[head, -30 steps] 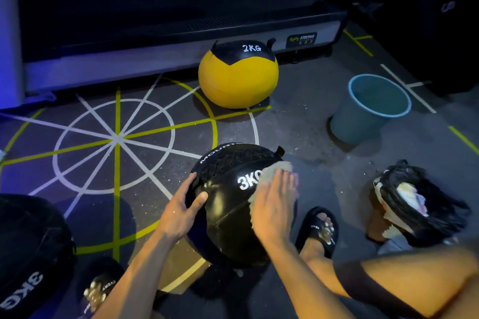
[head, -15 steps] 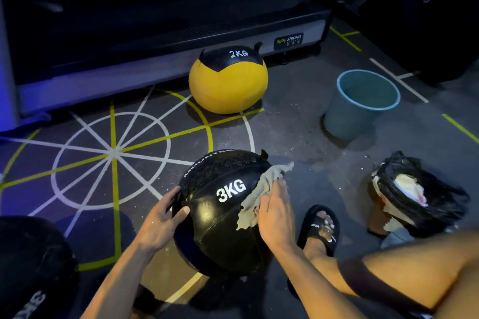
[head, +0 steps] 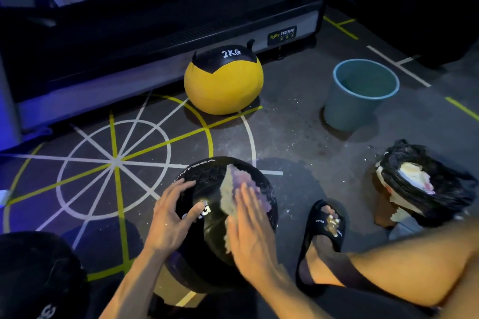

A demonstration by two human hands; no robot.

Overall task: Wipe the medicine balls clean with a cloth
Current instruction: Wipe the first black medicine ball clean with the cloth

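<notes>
Left hand (head: 172,217) gripped left flank of round black leather medicine ball (head: 207,186) on dark marked gym floor (head: 298,142), fingers spread wide. Right hand (head: 252,230), fingers straight together, pressed pale crumpled cloth (head: 229,197) flat on ball's upper right face; unwiped surface lay leftward, under left hand. Ball's weight marking mostly hidden; underside unseen; lighting dim.

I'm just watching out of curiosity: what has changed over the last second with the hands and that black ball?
The right hand slid the cloth up over the black ball. The left hand shifted onto its front, covering the weight label. The yellow ball and bucket stayed put.
</notes>
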